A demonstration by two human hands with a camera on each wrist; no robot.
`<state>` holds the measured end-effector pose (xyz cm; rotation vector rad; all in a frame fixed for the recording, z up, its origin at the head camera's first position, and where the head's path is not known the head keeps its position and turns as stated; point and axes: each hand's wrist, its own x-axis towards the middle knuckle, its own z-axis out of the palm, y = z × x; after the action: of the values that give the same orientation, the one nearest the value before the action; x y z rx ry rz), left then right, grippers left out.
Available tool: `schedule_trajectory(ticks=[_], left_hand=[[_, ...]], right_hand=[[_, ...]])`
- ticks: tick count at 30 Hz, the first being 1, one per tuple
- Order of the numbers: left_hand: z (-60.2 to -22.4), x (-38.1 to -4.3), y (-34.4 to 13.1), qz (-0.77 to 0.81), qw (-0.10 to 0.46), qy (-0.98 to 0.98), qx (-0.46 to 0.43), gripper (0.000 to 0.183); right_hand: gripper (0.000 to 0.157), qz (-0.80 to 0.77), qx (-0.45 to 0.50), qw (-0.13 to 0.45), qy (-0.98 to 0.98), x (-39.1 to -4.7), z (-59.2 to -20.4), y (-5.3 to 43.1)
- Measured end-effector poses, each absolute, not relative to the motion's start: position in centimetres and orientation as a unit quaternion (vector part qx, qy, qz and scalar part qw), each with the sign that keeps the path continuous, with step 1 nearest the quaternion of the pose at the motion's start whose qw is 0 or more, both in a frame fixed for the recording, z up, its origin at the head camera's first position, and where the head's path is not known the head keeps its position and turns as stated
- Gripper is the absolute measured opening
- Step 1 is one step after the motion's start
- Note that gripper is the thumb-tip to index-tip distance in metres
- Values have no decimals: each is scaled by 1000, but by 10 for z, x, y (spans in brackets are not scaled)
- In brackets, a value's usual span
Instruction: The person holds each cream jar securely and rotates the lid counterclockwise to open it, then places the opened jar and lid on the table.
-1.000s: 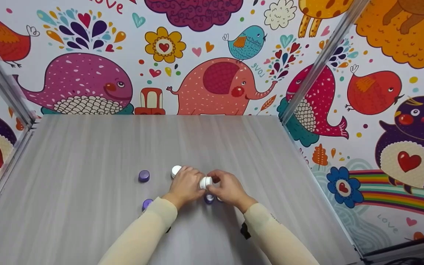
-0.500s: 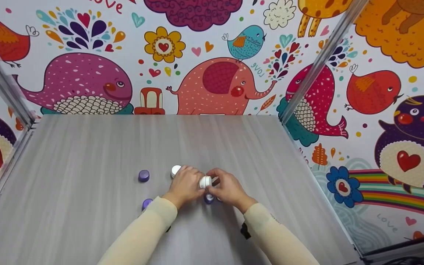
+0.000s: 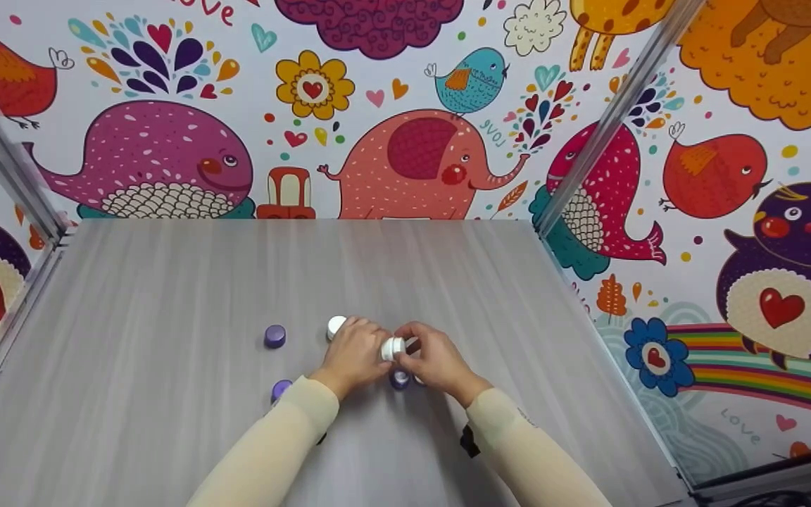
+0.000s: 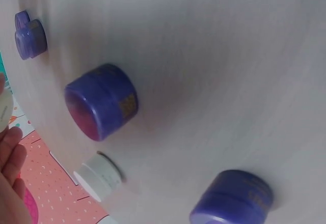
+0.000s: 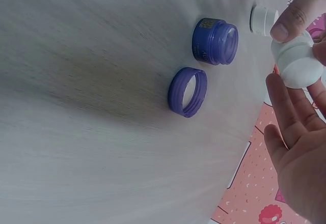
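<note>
Head view: uncapped purple jar [image 3: 399, 380], contents unclear.
Just beyond, white jar [image 3: 392, 348] gripped between left hand [image 3: 356, 353] and right hand [image 3: 439, 358], fingers curled round opposite ends, contents hidden; farther, second white jar [image 3: 336, 327], partly behind left hand.

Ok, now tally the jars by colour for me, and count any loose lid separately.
Purple jars: 3 (far-left jar, near-left jar, open jar)
White jars: 2 (held jar, white jar not held)
Loose purple lid: 1
Total: 6
</note>
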<state>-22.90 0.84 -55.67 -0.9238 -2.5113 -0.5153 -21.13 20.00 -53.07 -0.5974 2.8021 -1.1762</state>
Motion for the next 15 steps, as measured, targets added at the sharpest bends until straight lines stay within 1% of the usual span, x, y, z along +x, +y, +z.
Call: schedule_trajectory(ticks=[4,15], left_hand=[[-557,-228,8,-182,201,-904,-329,33],[-559,-229,6,-188,215,-898,-333,33]], right_hand=[[29,-378,-201,12,904,-211,-531,200],[31,-373,-204,-12,905,-211,-530,202]])
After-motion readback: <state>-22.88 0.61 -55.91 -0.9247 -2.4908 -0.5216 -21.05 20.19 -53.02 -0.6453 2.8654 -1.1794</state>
